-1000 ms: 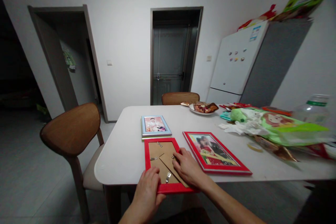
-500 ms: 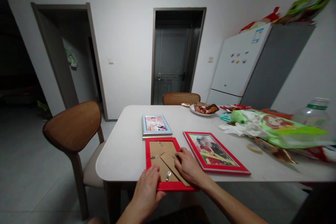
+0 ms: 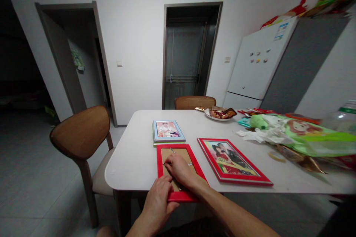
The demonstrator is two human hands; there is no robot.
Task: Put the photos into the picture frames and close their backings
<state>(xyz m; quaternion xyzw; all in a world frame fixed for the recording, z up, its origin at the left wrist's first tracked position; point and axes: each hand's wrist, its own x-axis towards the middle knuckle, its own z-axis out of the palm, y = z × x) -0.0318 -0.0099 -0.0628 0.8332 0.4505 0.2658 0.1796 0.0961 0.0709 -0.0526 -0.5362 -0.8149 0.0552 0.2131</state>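
Note:
A red picture frame (image 3: 160, 163) lies face down at the table's near edge, its brown backing board (image 3: 184, 153) showing. My left hand (image 3: 159, 195) grips the frame's near left corner, thumb at the near rim and fingers on top. Over the board, my right hand (image 3: 179, 168) has its fingers bent and pinched at the metal clip by the left rim; the hand mostly hides that clip. Other metal clips show at the far rim and the right rim. To the right, a second red picture frame (image 3: 221, 177) lies face up with a photo in it.
A light blue picture frame (image 3: 170, 141) lies beyond the face-down one, on top of another. At the right are a plate (image 3: 219, 117) of food, a green bag (image 3: 311, 137), crumpled tissues (image 3: 267, 133) and a tape roll (image 3: 276, 156). A wooden chair (image 3: 80, 131) stands left.
My right hand has moved left across the backing board, from the right clip to the left one. My left hand keeps its hold on the corner. The view has shifted slightly.

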